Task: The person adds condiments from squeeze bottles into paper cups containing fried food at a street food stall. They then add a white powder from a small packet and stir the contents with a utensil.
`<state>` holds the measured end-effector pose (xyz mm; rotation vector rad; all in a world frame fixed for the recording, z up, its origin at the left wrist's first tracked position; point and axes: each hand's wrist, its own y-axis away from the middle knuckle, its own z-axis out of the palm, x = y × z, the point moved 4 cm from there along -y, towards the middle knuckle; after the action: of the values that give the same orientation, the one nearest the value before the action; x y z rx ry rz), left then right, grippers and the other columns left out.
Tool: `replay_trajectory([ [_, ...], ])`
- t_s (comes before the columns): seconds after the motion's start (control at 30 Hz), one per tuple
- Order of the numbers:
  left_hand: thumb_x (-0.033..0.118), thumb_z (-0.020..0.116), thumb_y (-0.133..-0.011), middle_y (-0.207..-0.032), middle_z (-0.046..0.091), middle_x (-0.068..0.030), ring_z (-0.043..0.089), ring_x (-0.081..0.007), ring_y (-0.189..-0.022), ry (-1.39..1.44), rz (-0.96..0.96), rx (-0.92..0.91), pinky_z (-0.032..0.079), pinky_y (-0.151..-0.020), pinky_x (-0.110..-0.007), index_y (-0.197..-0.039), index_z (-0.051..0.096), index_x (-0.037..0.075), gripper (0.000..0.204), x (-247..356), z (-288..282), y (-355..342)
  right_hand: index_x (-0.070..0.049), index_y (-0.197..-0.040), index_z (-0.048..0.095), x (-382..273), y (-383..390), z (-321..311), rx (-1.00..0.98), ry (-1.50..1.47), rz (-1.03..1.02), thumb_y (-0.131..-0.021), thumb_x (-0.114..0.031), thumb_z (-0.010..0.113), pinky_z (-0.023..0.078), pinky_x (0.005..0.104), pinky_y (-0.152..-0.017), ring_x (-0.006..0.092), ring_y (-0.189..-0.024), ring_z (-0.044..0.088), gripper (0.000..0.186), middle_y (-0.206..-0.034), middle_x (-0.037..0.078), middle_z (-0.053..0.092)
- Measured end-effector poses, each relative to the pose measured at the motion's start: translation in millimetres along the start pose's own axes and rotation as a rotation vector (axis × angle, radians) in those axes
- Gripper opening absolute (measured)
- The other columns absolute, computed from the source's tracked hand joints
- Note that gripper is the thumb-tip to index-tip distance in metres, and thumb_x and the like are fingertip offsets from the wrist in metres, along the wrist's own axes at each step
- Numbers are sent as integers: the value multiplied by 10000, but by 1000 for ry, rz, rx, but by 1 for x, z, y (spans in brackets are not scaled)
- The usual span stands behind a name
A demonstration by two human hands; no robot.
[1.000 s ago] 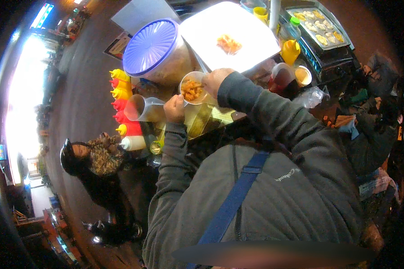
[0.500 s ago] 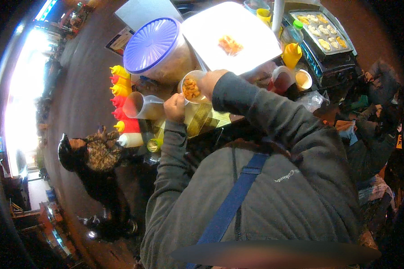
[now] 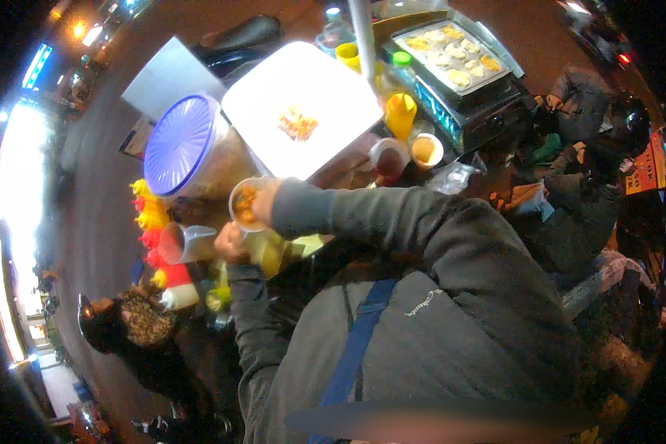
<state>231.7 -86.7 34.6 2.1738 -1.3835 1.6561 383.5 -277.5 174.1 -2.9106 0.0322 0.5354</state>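
Note:
A clear round container [image 3: 242, 198] of orange-brown food pieces is in my left hand [image 3: 231, 240], whose fingers close on its lower rim. My right hand [image 3: 269, 203] reaches over that container's right side and covers part of the food; its fingers are hidden and blurred. Just left of them lies a translucent measuring jug [image 3: 188, 243]. Behind them stand a purple-lidded tub [image 3: 177, 144] and a bright white tray [image 3: 259, 96] with a small pile of food [image 3: 296, 126] on it.
Squeeze bottles [image 3: 154, 238] line the left edge. At the back right are a griddle [image 3: 458, 118] with a food-filled mould pan [image 3: 451, 63], a yellow bottle [image 3: 399, 115] and a cup [image 3: 425, 150]. A helmeted person [image 3: 126, 325] is at left; others [image 3: 569, 222] are at right.
The view has turned, so the table and both my hands appear further left and lower. My right hand remains over the container, covering more of the food than a second ago.

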Motion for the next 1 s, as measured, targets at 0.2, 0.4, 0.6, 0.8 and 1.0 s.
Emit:
replay_trajectory([
  [0.2, 338, 500, -955, -632, 547, -62, 484, -152, -601, -24, -58, 103, 407, -560, -349, -705, 560, -7, 430, -3, -1, 9, -33, -938, 739, 4, -5, 2, -7, -74, 44, -838, -156, 618, 575, 429, -738, 331, -827, 709, 199, -865, 149, 717],
  [0.4, 332, 487, -966, -680, 598, -97, 532, -175, -640, 85, -109, 103, 434, -590, -362, -781, 616, -15, 414, 19, 3, 10, -28, -955, 733, -1, -3, -11, -38, -113, 7, -816, -155, 650, 570, 427, -780, 340, -833, 701, 206, -899, 162, 714],
  [0.6, 271, 492, -970, -697, 605, -119, 528, -159, -661, 35, -155, 148, 446, -599, -357, -788, 602, -29, 367, 26, 6, 8, -26, -980, 731, 9, -17, 3, -24, -264, 86, -799, -150, 669, 563, 428, -795, 371, -892, 691, 228, -940, 199, 706],
  [0.8, 256, 540, -948, -643, 550, -140, 488, -185, -594, -133, -15, 117, 419, -567, -374, -731, 576, -15, 348, 36, 12, 3, -40, -885, 725, 15, -13, 16, -125, -2, 235, -832, -141, 636, 572, 440, -753, 350, -869, 710, 145, -887, 181, 717],
  [1.0, 248, 560, -943, -606, 455, -184, 426, -262, -534, -27, -30, 132, 380, -539, -403, -684, 516, -11, 370, 43, 5, 8, -44, -908, 732, -1, -9, 20, -241, 97, 194, -813, -169, 662, 578, 437, -762, 347, -856, 713, 172, -895, 182, 717],
])
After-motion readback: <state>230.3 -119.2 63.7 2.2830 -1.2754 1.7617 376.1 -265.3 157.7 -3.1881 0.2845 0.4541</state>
